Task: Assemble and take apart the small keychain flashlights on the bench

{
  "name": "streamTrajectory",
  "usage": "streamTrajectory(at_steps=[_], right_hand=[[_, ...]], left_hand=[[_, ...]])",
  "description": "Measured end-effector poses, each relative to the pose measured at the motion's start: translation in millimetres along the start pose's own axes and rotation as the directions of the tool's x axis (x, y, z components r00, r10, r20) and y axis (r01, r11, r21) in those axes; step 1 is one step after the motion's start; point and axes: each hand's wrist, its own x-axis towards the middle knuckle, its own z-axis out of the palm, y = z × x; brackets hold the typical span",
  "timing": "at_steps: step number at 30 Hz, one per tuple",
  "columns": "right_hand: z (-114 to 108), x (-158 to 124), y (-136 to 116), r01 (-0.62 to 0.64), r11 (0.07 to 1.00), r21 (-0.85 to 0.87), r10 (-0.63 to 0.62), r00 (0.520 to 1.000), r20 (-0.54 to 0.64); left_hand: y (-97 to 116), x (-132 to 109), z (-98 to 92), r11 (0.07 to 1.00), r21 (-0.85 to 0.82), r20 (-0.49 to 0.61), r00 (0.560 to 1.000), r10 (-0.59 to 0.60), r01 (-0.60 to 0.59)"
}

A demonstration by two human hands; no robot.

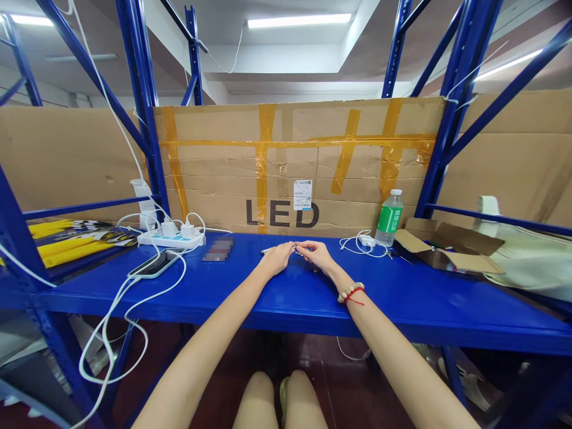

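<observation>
— Where was the small silvery metal piece (298,246)?
— Just above the blue metal bench (402,298), pinched between left hand (277,257) and right hand (318,254), fingers curled close (too tiny to identify).
— Progress?
— Seemingly midway; nothing finished lay nearby.

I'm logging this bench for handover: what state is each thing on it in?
left hand: fingertips pinching the small piece
right hand: pinching the same piece
water bottle: upright, capped
cardboard box: open, flaps spread
power strip: chargers plugged in
phone: lying flat, cable running to it
white cable: loosely coiled
</observation>
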Motion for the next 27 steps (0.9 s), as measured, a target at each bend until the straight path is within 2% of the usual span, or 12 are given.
streamTrajectory(at_steps=[13,22,27], right_hand=[[1.1,-1.4,0.4,-0.045,0.998,0.034,0.045,0.999,0.006],[0.6,-1.1,1.9,-0.073,0.997,0.04,0.073,0.997,-0.01],[0.6,-0.3,2.5,-0.078,0.996,0.043,0.078,0.997,0.003]], left_hand=[[-2.2,0.1,3.6,0.999,-0.031,-0.013,0.999,-0.042,0.041],[-3.1,0.7,3.5,0.999,-0.054,-0.015,1.0,0.0,-0.001],[-1.9,-0.1,2.0,0.998,-0.057,-0.024,0.999,-0.029,0.027]])
